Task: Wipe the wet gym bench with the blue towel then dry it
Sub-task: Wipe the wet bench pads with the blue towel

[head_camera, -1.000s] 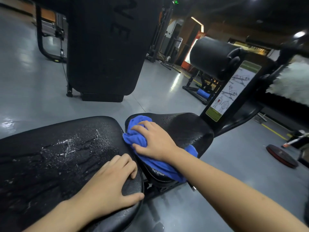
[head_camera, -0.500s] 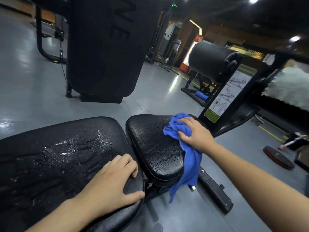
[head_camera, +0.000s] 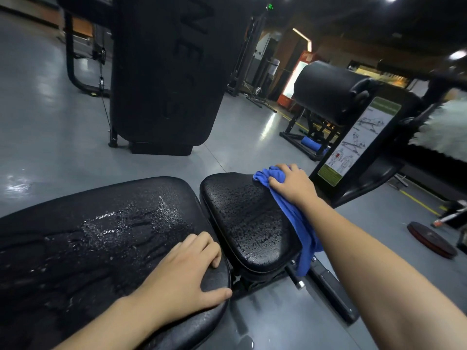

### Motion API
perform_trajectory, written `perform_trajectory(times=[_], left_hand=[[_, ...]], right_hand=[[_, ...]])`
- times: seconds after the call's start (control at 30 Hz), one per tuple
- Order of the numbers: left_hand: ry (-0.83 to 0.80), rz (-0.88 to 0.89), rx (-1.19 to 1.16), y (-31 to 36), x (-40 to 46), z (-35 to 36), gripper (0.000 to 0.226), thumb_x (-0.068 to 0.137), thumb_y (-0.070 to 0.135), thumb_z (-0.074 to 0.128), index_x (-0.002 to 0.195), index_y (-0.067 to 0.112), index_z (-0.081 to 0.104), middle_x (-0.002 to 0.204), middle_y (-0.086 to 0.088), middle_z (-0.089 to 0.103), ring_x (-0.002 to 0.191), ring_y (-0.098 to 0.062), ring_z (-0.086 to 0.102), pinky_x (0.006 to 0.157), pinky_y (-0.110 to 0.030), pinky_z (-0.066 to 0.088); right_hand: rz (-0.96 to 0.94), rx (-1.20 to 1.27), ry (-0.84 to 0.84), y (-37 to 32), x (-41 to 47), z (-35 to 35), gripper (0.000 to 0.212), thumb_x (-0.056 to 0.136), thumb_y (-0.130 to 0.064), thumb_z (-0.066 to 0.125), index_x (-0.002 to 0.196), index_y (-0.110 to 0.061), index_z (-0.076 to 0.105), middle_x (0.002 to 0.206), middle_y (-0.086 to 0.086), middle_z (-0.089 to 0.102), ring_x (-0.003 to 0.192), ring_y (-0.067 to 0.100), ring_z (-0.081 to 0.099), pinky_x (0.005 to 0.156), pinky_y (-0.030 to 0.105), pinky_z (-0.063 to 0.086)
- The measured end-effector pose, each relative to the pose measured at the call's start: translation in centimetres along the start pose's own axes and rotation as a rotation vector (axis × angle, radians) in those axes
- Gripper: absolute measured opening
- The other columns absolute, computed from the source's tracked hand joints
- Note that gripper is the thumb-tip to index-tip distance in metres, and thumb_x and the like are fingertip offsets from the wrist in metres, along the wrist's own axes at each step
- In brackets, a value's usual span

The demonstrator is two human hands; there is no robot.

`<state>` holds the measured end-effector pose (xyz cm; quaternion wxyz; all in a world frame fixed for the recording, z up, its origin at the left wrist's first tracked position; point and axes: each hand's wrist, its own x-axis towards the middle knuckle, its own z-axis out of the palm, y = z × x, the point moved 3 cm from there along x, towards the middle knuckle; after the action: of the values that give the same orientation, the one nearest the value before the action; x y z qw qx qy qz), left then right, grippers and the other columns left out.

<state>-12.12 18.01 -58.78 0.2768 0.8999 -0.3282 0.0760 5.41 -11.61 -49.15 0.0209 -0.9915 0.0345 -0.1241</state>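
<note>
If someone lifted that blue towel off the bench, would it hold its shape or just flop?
Probably flop: the blue towel already bunches under the right hand and droops limply over the seat pad edge. It looks thin and light, though likely damp from the beaded water, so a little heavier.

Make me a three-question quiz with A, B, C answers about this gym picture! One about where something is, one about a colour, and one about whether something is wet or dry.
1. Where is the right hand?
A. At the seat pad's far end
B. On the floor
C. On the weight plate

2. What colour is the towel?
A. Red
B. Blue
C. White

3. How is the long pad under the left hand?
A. Dry
B. Covered by the towel
C. Wet, with droplets

Answers: 1 A, it grips the towel on the seat pad. 2 B, it is bright blue. 3 C, water glistens on it.
</note>
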Motion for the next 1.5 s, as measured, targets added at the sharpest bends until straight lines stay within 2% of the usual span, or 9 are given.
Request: perform_trajectory(times=[0.2, 0.4, 0.5, 0.73, 0.9, 1.03, 1.2, 1.33, 1.5], left_hand=[[0.009, -0.002, 0.014, 0.0, -0.1, 0.0, 0.048, 0.073, 0.076, 0.052, 0.092, 0.035, 0.036, 0.102, 0.018, 0.033, 0.098, -0.004, 0.034, 0.089, -0.025, 0.035], [0.021, 0.012, 0.0, 0.0, -0.2, -0.1, 0.047, 0.074, 0.075, 0.053, 0.091, 0.035, 0.037, 0.101, 0.018, 0.035, 0.096, -0.005, 0.035, 0.088, -0.027, 0.037], [0.03, 0.021, 0.015, 0.2, -0.6, -0.1, 0.045, 0.077, 0.075, 0.051, 0.094, 0.035, 0.038, 0.103, 0.018, 0.035, 0.096, -0.005, 0.035, 0.086, -0.025, 0.036], [0.018, 0.066, 0.031, -0.2, -2.6, -1.6, 0.038, 0.085, 0.068, 0.044, 0.108, 0.038, 0.046, 0.116, 0.021, 0.04, 0.107, -0.002, 0.041, 0.093, -0.021, 0.037], [0.024, 0.022, 0.105, -2.4, -4.4, -3.6, 0.034, 0.084, 0.065, 0.047, 0.105, 0.039, 0.049, 0.114, 0.02, 0.044, 0.103, -0.003, 0.045, 0.086, -0.022, 0.042], [-0.005, -0.032, 0.128, -3.8, -6.4, -4.4, 0.037, 0.083, 0.066, 0.048, 0.108, 0.038, 0.049, 0.113, 0.019, 0.043, 0.102, -0.005, 0.046, 0.089, -0.027, 0.047], [-0.051, -0.058, 0.17, -4.5, -8.7, -5.1, 0.042, 0.084, 0.068, 0.044, 0.116, 0.04, 0.047, 0.119, 0.02, 0.041, 0.108, -0.005, 0.044, 0.096, -0.027, 0.044], [-0.083, -0.09, 0.194, -5.4, -10.2, -6.0, 0.047, 0.085, 0.068, 0.043, 0.122, 0.039, 0.045, 0.123, 0.018, 0.04, 0.112, -0.007, 0.044, 0.097, -0.027, 0.043], [-0.123, -0.145, 0.19, -6.5, -10.8, -6.7, 0.046, 0.086, 0.066, 0.049, 0.124, 0.04, 0.043, 0.124, 0.018, 0.037, 0.115, -0.007, 0.041, 0.096, -0.031, 0.045]], right_hand=[[-0.13, -0.001, -0.06, -5.8, -0.4, 1.8, 0.055, 0.09, -0.055, 0.049, 0.141, -0.033, 0.049, 0.129, 0.004, 0.054, 0.118, 0.028, 0.052, 0.094, 0.039, 0.042], [-0.294, 0.049, -0.082, -10.3, -3.0, 3.2, 0.054, 0.089, -0.055, 0.051, 0.139, -0.038, 0.049, 0.132, -0.002, 0.053, 0.124, 0.021, 0.048, 0.097, 0.036, 0.042], [-0.35, 0.093, -0.072, -11.5, -4.8, 3.3, 0.05, 0.088, -0.052, 0.054, 0.136, -0.039, 0.052, 0.129, -0.006, 0.054, 0.123, 0.017, 0.047, 0.094, 0.032, 0.042], [-0.414, 0.211, -0.069, -13.3, -9.2, 3.0, 0.043, 0.087, -0.044, 0.059, 0.13, -0.04, 0.056, 0.13, -0.014, 0.054, 0.121, 0.011, 0.048, 0.097, 0.034, 0.045], [-0.433, 0.275, -0.069, -14.6, -11.6, 3.4, 0.04, 0.088, -0.044, 0.058, 0.128, -0.04, 0.058, 0.129, -0.017, 0.055, 0.124, 0.008, 0.047, 0.099, 0.034, 0.044], [-0.471, 0.296, -0.053, -16.8, -15.1, 4.2, 0.048, 0.085, -0.05, 0.053, 0.131, -0.038, 0.056, 0.132, -0.018, 0.054, 0.125, 0.007, 0.048, 0.1, 0.027, 0.042], [-0.476, 0.32, -0.085, -17.5, -18.1, 4.3, 0.062, 0.079, -0.058, 0.047, 0.137, -0.036, 0.054, 0.143, -0.014, 0.046, 0.135, 0.004, 0.038, 0.103, 0.016, 0.029], [-0.503, 0.303, -0.042, -17.5, -21.9, 4.2, 0.06, 0.08, -0.051, 0.055, 0.135, -0.028, 0.057, 0.143, -0.005, 0.048, 0.138, 0.012, 0.04, 0.112, 0.023, 0.031], [-0.466, 0.3, 0.065, -18.6, -26.2, 4.8, 0.055, 0.076, -0.047, 0.063, 0.127, -0.03, 0.057, 0.137, -0.001, 0.052, 0.132, 0.019, 0.047, 0.111, 0.031, 0.037]])
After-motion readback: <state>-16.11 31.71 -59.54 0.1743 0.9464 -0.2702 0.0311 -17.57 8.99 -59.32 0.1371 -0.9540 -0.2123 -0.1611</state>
